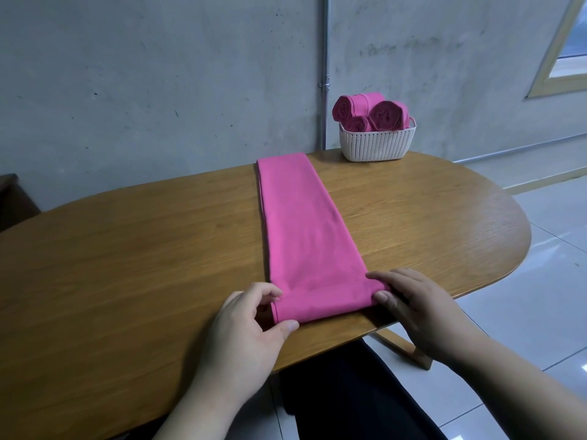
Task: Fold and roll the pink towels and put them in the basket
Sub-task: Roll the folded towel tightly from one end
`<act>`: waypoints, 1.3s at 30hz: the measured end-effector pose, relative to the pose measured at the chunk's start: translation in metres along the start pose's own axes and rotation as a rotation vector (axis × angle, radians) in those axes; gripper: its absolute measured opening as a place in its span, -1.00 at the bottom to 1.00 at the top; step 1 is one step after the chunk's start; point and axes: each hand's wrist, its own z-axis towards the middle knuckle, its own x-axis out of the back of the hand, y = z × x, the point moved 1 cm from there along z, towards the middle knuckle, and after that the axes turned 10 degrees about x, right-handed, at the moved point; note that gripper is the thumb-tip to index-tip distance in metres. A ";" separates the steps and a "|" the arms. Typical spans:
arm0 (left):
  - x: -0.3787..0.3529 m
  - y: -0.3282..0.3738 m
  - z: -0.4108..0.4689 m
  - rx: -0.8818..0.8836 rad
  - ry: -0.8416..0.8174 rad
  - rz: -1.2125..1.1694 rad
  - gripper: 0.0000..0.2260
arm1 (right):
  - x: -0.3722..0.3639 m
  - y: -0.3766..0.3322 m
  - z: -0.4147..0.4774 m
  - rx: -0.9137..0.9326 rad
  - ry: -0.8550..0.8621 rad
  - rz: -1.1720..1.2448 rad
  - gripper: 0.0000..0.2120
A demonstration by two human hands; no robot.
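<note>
We see the towel [305, 236] lying on the table [127, 249] as one long narrow strip, already folded lengthwise. It runs from the near edge of the table to the far edge. Its near end is turned up and over into a first small curl, so we judge that the rolling is just at its beginning.

The left hand [251, 325] holds the left end of this curl. Its thumb is under the near edge and its fingers are bent over the top, so the cloth is pinched between them. The right hand [413, 303] holds the right end in the same way. Its fingers lie over the curl and its thumb presses against the near side. We think the hands are at the two ends so that the roll goes forward straight and both sides stay even.

The basket [378, 144] stands at the far edge of the table, to the right of the strip and apart from it. Three finished rolls [365, 109] already lie in it and rise above its rim. We think the strip points away from the person so that the roll can travel toward the far edge.

For the next move, both hands should push with equal force, otherwise the roll may become a cone.
</note>
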 end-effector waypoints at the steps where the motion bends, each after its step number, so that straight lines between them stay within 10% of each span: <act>1: 0.000 0.000 -0.001 0.015 0.002 -0.004 -0.67 | -0.001 -0.001 0.000 -0.002 0.006 0.000 -0.35; 11: -0.001 0.001 0.003 -0.027 0.006 -0.002 -0.83 | 0.006 -0.007 -0.002 -0.058 0.008 0.112 -0.54; 39: -0.001 0.003 0.005 -0.074 -0.009 0.110 -0.31 | -0.002 -0.004 -0.003 -0.073 0.075 0.007 -0.54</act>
